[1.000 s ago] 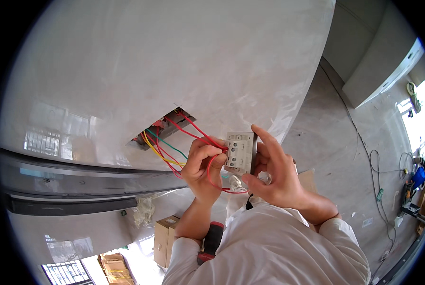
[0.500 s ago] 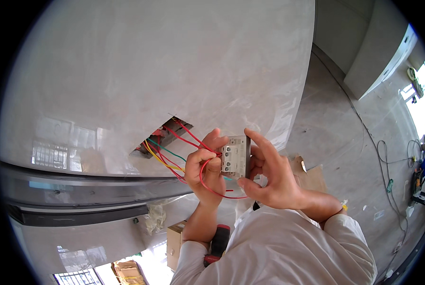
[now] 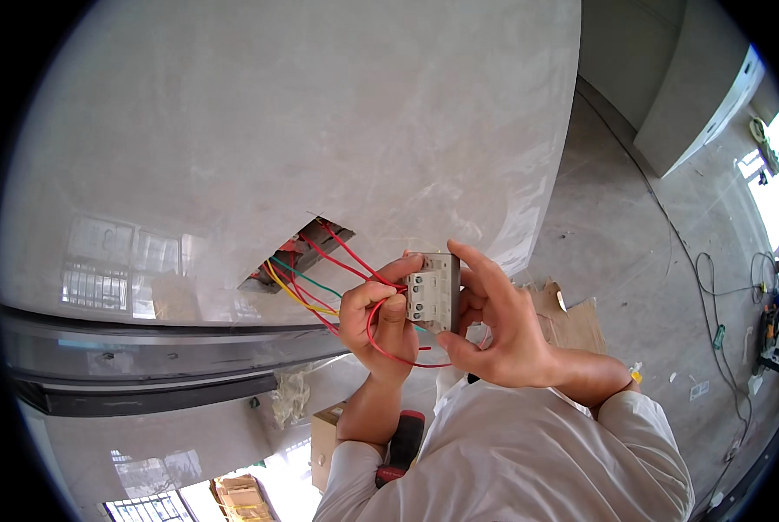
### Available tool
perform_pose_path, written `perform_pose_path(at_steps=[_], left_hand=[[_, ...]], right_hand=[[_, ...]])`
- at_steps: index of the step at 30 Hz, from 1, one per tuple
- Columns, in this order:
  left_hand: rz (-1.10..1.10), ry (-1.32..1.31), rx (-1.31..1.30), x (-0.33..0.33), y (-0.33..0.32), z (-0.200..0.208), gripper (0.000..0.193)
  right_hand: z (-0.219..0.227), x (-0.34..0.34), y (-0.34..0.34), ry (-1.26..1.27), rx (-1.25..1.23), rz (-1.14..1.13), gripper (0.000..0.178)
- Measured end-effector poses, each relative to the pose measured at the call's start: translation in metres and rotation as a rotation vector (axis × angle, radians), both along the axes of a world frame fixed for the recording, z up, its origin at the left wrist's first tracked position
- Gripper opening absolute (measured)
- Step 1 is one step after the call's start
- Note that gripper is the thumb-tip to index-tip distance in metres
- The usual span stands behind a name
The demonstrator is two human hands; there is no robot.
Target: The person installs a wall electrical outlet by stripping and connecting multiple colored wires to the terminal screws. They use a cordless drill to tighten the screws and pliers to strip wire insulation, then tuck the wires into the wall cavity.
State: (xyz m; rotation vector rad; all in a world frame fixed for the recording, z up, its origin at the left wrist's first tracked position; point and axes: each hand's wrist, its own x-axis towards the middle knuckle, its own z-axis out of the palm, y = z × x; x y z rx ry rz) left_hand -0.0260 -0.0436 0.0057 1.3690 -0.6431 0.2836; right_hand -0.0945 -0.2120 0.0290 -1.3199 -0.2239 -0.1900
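Observation:
My right hand [image 3: 513,335] grips a square wall switch or socket unit [image 3: 437,296] by its edges, thumb below and index finger above. Its pale back, with several screw terminals, faces left. My left hand [image 3: 376,324] is closed on red wires [image 3: 361,267] at the terminal side, their ends partly hidden by the fingers. One red wire loops down under the unit. The wires come from a rectangular wall opening [image 3: 298,254], along with yellow wires [image 3: 295,294] and a green wire [image 3: 307,276]; these pass behind my left hand.
A glossy grey wall panel [image 3: 302,113] surrounds the opening, with a dark ledge [image 3: 146,396] below. A red-and-black power tool [image 3: 404,439] is beside my left arm. Flattened cardboard [image 3: 576,326] and a long cable [image 3: 659,204] lie on the floor at right.
The unit, still held in both hands, has turned slightly, and my left fingertips have shifted a little at its terminal side. The view has moved slightly.

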Motion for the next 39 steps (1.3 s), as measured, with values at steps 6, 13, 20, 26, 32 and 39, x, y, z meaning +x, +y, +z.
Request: perform_pose_path(at_steps=[6,13,20,26,32,39], left_hand=[[0.0,-0.024,0.012,0.0,-0.001,0.003,0.026],[0.101,-0.089,0.117,-0.002,0.004,0.012,0.023],[0.045,0.212,0.007,-0.017,0.007,0.033,0.019],[-0.174,0.58,-0.243,-0.015,0.017,0.024,0.024],[-0.207,0.654,-0.395,-0.013,0.018,0.016,0.016],[-0.216,0.612,-0.333,-0.013,0.018,0.017,0.019]], right_hand=[[0.0,0.0,0.0,-0.02,0.009,-0.005,0.093],[0.001,0.006,0.0,0.014,0.008,0.049,0.094],[-0.004,0.009,-0.004,0.097,-0.117,0.017,0.089],[-0.014,0.014,0.002,0.094,-0.289,-0.055,0.088],[-0.017,0.028,0.007,-0.48,-0.785,-0.571,0.055],[-0.011,0.046,0.016,-0.829,-0.835,-0.667,0.032]])
